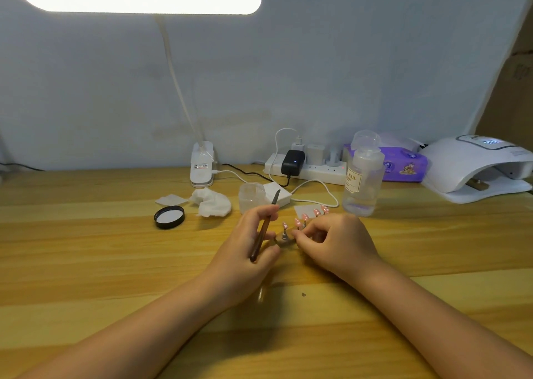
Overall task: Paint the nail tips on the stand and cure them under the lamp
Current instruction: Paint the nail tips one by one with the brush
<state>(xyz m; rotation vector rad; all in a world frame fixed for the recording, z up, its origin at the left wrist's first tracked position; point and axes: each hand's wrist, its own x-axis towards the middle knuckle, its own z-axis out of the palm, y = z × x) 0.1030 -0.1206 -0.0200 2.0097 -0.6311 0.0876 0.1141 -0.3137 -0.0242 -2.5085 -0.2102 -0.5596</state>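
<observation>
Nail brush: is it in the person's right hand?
No, the left hand grips the nail brush; the right hand is at the stand.

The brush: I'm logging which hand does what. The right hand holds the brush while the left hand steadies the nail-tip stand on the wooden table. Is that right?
Not quite: the hands are swapped. In the head view the left hand holds the brush, and the right hand steadies the nail-tip stand on the wooden table.

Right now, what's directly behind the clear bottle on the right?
Behind the clear bottle lies a purple wipes pack, with the white power strip to its left. The bottle hides the pack's left end and the strip's right end.
</observation>
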